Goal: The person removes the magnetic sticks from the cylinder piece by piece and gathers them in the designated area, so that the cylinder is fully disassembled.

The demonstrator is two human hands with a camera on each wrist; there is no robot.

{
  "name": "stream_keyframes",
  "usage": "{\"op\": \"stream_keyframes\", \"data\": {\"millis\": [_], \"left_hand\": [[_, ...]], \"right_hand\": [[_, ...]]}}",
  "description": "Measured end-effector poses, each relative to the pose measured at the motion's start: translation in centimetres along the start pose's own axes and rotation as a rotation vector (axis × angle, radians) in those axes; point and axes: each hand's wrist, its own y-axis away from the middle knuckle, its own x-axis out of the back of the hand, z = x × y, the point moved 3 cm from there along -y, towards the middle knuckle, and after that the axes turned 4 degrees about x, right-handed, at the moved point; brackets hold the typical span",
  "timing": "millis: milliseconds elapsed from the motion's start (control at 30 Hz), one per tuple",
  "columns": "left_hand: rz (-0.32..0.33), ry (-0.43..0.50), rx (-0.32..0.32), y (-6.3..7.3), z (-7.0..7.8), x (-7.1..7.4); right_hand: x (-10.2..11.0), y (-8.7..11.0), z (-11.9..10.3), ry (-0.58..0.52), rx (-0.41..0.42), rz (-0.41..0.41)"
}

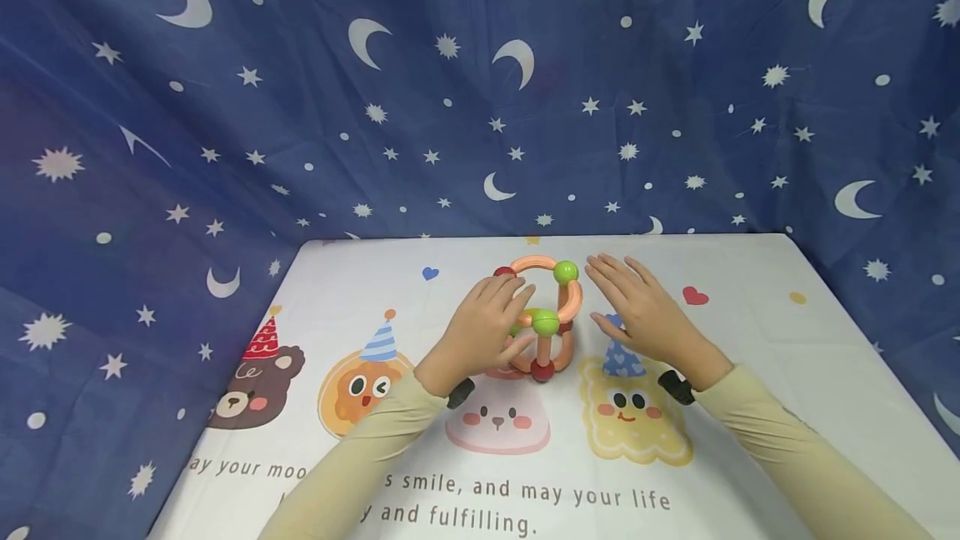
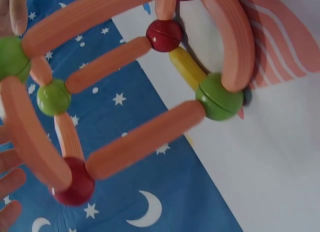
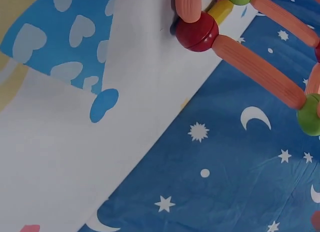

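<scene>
A cube-like toy frame [image 1: 546, 322] of ribbed orange rods, joined by green and red balls, stands on the white printed tablecloth. A yellow rod [image 2: 187, 67] shows among its lower rods in the left wrist view. My left hand [image 1: 483, 323] is at the toy's left side, fingers extended and overlapping part of it; whether it touches cannot be told. Fingertips [image 2: 11, 183] show along the left edge of that wrist view. To the toy's right, my right hand [image 1: 641, 307] stays apart from it, fingers straight. In the right wrist view, the toy's red ball [image 3: 199, 32] appears near the top.
The white tablecloth [image 1: 750, 340] bears printed cartoon figures and lettering. Behind and to the left hangs a blue curtain [image 1: 450, 132] with moons and stars. A small black object [image 1: 677, 387] sits at the right wrist, and another black piece [image 1: 461, 392] at the left.
</scene>
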Motion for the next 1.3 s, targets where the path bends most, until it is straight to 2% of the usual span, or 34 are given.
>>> {"op": "stream_keyframes", "data": {"millis": [167,467,600,833,1300], "left_hand": [[0.017,0.008,0.006,-0.6,0.8,-0.5],[0.024,0.008,0.007,-1.0,1.5,-1.4],[0.022,0.008,0.008,-1.1,1.7,-1.7],[0.005,0.007,0.004,-1.2,2.0,-2.1],[0.005,-0.002,-0.009,-1.4,2.5,-2.4]], "right_hand": [[-0.3,-0.5,-0.4,-0.001,0.091,0.060],[-1.0,-1.4,-1.3,-0.030,0.198,0.055],[-1.3,-1.6,-1.5,-0.024,0.208,0.028],[-1.8,-1.5,-1.7,-0.029,0.231,0.036],[-1.9,-1.3,-1.6,-0.027,0.197,0.022]]}}
